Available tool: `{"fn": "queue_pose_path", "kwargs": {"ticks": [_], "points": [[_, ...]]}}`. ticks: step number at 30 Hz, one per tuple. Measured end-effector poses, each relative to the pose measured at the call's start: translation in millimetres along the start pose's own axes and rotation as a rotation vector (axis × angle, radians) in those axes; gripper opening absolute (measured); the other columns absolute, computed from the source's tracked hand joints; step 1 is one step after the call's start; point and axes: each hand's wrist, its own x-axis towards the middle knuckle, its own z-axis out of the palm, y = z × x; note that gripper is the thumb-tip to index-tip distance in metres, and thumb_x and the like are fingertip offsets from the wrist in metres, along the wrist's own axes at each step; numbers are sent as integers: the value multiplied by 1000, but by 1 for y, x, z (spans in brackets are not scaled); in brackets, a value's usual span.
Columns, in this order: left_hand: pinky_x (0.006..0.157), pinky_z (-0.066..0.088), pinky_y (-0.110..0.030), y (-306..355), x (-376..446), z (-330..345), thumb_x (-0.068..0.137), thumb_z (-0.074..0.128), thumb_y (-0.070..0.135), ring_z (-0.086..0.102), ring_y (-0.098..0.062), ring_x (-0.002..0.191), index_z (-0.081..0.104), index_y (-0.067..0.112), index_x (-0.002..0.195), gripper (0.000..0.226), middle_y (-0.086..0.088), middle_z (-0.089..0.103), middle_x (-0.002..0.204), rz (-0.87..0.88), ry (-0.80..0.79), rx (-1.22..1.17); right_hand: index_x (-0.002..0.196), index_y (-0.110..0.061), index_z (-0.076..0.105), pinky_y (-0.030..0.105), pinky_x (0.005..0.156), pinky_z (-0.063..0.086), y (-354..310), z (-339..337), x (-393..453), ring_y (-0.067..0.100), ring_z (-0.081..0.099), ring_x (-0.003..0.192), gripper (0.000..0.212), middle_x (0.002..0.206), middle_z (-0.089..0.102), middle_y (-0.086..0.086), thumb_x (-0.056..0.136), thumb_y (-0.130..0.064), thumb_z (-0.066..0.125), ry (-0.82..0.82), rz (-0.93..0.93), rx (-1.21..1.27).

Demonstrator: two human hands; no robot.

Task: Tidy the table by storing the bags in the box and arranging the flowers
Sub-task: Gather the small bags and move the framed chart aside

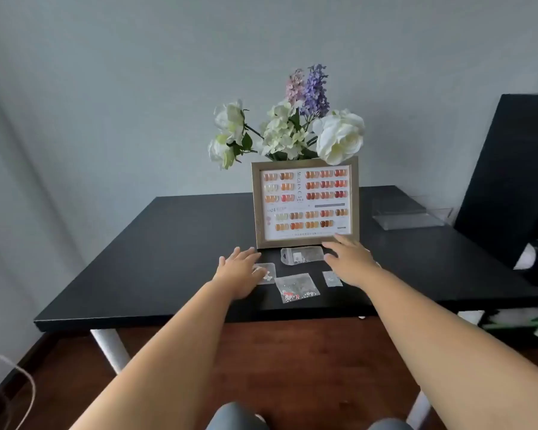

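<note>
Both hands reach over the matte black table [156, 243], fingers spread flat: left hand [241, 271] on a crinkly clear bag [266, 273], right hand [351, 262] beside three more bags [297, 287]. Silky flowers [289, 131] stand behind the frame [305, 203]; clear plastic box [412, 214] far right.

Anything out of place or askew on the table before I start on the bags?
Four small clear bags lie scattered at odd angles in front of the picture frame, none in the clear box at the table's right. The flowers splay unevenly behind the frame. Nothing looks spilled or damaged.
</note>
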Motion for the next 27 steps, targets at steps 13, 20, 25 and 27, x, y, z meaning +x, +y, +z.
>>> {"fn": "queue_pose_path", "kwargs": {"ticks": [13,20,25,27], "points": [[119,2,-50,-10,-13,32,95,29,62,-6,-29,150,28,47,147,54,14,20,162,-102,119,-32,147,-43,32,40,118,6,11,51,-9,16,9,148,50,161,18,-11,98,-51,25,-22,-33,-84],[119,11,-46,-9,-10,33,93,37,61,4,-27,148,34,46,145,54,14,26,159,-119,150,-65,145,-38,37,44,118,12,13,52,-11,19,14,148,50,159,25,-9,97,-50,29,19,-75,-106],[118,13,-48,-9,-12,32,93,37,61,7,-26,148,34,47,145,54,16,27,158,-122,150,-75,144,-39,38,42,118,9,14,51,-12,19,11,148,50,158,26,-10,96,-51,29,28,-80,-76],[118,14,-48,-8,-11,32,93,38,60,8,-26,147,35,47,145,54,15,27,157,-125,153,-78,143,-39,39,42,118,10,14,50,-12,19,11,148,50,158,27,-11,96,-51,30,34,-83,-69]]}}
